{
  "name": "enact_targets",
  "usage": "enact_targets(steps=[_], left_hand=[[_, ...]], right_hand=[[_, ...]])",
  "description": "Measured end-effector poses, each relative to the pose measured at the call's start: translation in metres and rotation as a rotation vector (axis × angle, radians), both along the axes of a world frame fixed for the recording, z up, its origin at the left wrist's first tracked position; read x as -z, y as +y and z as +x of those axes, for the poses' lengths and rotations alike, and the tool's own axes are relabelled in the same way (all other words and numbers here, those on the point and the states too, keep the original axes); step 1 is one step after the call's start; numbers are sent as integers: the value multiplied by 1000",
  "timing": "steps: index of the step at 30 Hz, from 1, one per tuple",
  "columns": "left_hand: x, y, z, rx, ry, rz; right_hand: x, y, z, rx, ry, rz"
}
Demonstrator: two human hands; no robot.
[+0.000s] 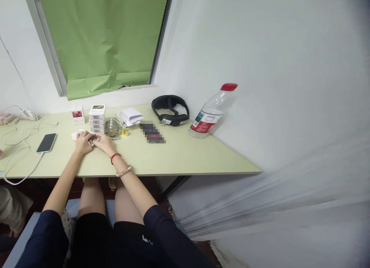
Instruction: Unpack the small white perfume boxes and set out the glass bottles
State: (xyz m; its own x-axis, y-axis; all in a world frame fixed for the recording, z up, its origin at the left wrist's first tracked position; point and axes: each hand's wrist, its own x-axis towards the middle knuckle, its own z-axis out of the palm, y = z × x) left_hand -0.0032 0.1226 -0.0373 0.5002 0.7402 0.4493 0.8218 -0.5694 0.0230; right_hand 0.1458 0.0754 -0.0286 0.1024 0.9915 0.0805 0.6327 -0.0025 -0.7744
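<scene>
My left hand (83, 142) and my right hand (104, 143) meet over the left part of the table, fingers closed around a small item (91, 140). It looks partly clear with something brown and dark in it, too small to name. A white box (75, 134) lies just behind my left hand, partly covered by it. Close behind my right hand stands a round glass jar (111, 129) with brownish contents. Small gold pieces (124, 132) sit at the jar's right. A stack of white boxes (97, 119) rises behind the hands, and another white box (78, 115) stands left of it.
White folded papers or flat cartons (130, 117) lie behind the jar. Farther right are a blurred-out dark phone-like object (152, 132), a black head strap (170, 110) and a tilted plastic bottle (209, 113) by the wall. A phone (46, 143) with a white cable lies left.
</scene>
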Motion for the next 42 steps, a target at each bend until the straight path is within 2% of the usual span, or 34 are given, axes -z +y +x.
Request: enact_targets(steps=[8,16,36,42], left_hand=[[3,2,-1,6,-16,9],[0,0,-1,3,-20,-1],[1,2,-2,5,-28,5],[1,2,-3,6,-29,5]], right_hand=[[0,2,-2,2,-15,1],[3,5,-1,85,25,22],[5,7,-2,64,23,12],[-2,3,-4,110,74,66]])
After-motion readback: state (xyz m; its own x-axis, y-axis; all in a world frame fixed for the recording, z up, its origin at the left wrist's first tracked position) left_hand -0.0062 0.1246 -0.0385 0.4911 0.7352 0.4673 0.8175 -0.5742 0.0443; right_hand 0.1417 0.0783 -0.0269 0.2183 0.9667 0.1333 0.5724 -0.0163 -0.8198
